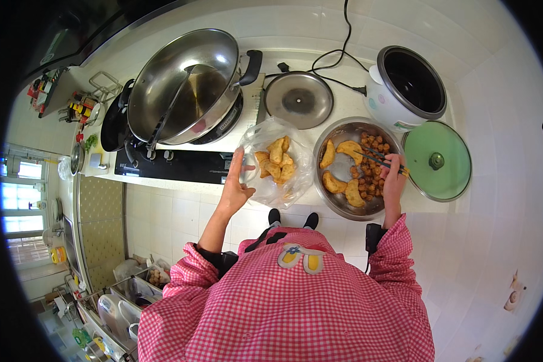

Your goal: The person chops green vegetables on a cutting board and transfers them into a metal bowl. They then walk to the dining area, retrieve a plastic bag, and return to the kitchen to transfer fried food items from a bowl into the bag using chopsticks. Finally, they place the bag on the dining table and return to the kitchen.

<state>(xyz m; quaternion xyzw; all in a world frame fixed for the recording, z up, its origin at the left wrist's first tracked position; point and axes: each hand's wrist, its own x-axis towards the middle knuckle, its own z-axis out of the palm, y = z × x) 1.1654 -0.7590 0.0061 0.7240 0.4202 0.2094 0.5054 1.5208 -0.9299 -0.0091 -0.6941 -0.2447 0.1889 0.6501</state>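
Note:
In my right hand (pixel 392 174) is a pair of chopsticks (pixel 376 158), their tips at a fried dumpling (pixel 350 149) in a stainless steel bowl (pixel 319 194). The bowl holds several crescent-shaped fried dumplings on its left side and many small brown fried balls (pixel 370 181) on its right. To the left of the bowl lies a clear plastic bag (pixel 301 188) with several golden fried pieces (pixel 276 158). My left hand (pixel 240 181) is at the bag's left edge, fingers spread; whether it pinches the plastic cannot be told.
A large steel wok (pixel 140 97) with liquid and a ladle (pixel 169 111) stands on the gas hob (pixel 185 167). Behind the bowl lie a round steel lid (pixel 298 99) and a black cable (pixel 339 52). An uncovered rice cooker (pixel 384 102) and a green glass lid (pixel 439 181) are on the right.

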